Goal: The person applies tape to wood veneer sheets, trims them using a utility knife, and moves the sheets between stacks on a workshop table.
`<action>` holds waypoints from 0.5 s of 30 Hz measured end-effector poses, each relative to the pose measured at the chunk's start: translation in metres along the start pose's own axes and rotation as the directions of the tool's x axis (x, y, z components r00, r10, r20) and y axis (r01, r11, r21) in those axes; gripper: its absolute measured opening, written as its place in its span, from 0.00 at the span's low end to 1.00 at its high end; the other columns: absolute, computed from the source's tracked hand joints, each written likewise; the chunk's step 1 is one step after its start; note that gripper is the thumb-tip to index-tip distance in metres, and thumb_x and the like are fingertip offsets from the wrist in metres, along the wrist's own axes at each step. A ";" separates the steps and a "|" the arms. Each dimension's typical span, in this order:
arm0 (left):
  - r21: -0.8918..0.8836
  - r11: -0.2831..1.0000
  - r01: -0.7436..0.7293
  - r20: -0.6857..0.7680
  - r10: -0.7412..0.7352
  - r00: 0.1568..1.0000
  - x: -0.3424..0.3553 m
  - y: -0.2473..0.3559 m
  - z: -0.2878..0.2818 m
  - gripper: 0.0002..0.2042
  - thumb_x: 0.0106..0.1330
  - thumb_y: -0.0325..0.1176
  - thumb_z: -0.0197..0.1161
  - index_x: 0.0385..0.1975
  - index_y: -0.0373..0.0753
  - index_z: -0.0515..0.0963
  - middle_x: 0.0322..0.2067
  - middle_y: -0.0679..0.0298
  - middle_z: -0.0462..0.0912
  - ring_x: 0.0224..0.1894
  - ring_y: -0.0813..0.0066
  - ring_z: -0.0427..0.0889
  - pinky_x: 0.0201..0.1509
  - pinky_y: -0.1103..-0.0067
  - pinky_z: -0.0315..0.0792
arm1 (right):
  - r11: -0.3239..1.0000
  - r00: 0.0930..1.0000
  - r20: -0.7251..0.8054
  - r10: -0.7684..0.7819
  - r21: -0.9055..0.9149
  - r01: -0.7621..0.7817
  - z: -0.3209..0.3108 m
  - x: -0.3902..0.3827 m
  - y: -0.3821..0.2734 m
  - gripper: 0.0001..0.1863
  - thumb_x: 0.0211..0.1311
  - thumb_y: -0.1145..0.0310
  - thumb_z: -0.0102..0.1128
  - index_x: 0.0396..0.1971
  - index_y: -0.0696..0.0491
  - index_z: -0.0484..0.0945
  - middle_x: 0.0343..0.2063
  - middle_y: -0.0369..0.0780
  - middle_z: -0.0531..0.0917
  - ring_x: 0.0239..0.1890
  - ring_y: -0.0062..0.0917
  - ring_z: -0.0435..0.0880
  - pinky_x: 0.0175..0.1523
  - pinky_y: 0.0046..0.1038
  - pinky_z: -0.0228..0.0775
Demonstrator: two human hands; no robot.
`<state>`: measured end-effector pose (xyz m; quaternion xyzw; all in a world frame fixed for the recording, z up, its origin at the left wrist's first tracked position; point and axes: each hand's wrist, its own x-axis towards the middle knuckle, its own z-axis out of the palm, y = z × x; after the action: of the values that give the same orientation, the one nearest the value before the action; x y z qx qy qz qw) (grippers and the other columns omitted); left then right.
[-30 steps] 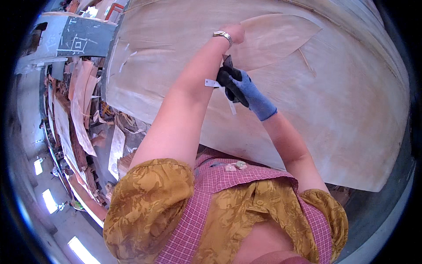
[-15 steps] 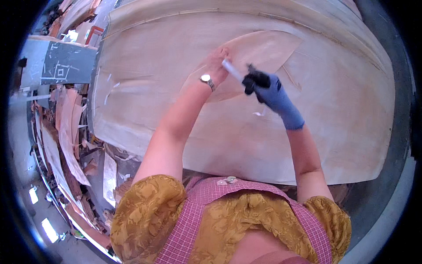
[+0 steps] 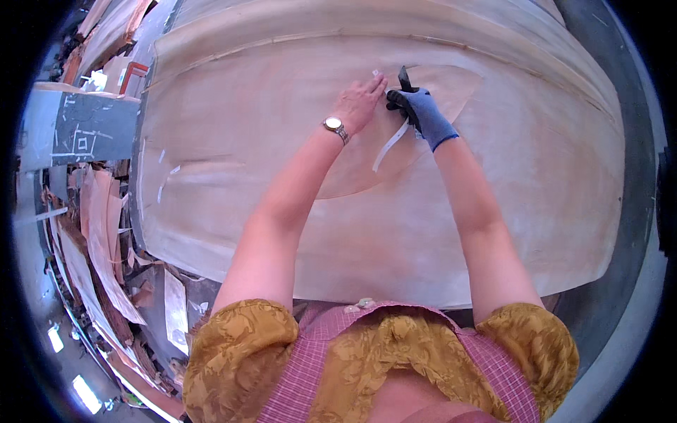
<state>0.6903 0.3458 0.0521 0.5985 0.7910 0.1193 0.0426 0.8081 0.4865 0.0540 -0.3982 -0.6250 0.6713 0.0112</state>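
Note:
My left hand, bare and with a wristwatch, lies on the wood veneer sheet with its fingers stretched out. A small white piece of tape shows at its fingertips. Close to its right, my right hand, in a blue and black glove, is closed round a slim dark tool whose tip points away from me; its kind is unclear. A white tape strip trails from under that hand. Beneath both hands is a leaf-shaped veneer patch with a pointed right end, lying on the large pale veneer sheet.
A long ridge crosses the far part of the sheet. Short white tape bits stick near its left edge. Left of the table lie piled veneer offcuts. A grey board with white tape marks stands at the left.
The white strip was stretched between my hands; now it trails from my right hand. My right hand has moved up and left beside my left hand, whose fingers are now stretched out. The view has shifted slightly.

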 end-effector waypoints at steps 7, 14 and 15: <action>0.053 0.997 -0.050 0.028 0.049 0.998 0.008 -0.004 0.018 0.28 0.60 0.23 0.49 0.64 0.44 0.63 0.66 0.64 0.61 0.48 0.63 0.76 0.54 0.71 0.72 | 0.909 0.992 -0.065 -0.107 -0.412 0.071 -0.029 -0.022 -0.015 0.14 0.55 0.60 0.63 0.29 0.57 0.81 0.17 0.39 0.82 0.20 0.19 0.81 0.23 0.23 0.69; 0.105 0.994 -0.022 0.192 0.002 0.981 0.055 0.031 -0.029 0.28 0.57 0.21 0.49 0.62 0.42 0.65 0.65 0.60 0.63 0.52 0.57 0.75 0.55 0.68 0.70 | 0.983 0.935 -0.307 -0.177 -0.112 0.149 -0.174 -0.010 -0.010 0.10 0.58 0.63 0.62 0.31 0.54 0.81 0.20 0.37 0.83 0.13 0.19 0.72 0.19 0.22 0.62; 0.194 0.981 0.000 0.254 -0.050 0.966 0.069 0.047 -0.034 0.29 0.56 0.21 0.49 0.62 0.42 0.65 0.65 0.61 0.64 0.52 0.57 0.75 0.56 0.66 0.70 | 0.995 0.927 -0.359 -0.104 -0.039 0.097 -0.195 -0.006 -0.002 0.10 0.58 0.62 0.63 0.30 0.54 0.81 0.21 0.36 0.83 0.13 0.19 0.72 0.18 0.22 0.61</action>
<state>0.7078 0.4190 0.1011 0.6002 0.7941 -0.0373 0.0885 0.9182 0.6453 0.0781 -0.4820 -0.6388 0.5790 0.1560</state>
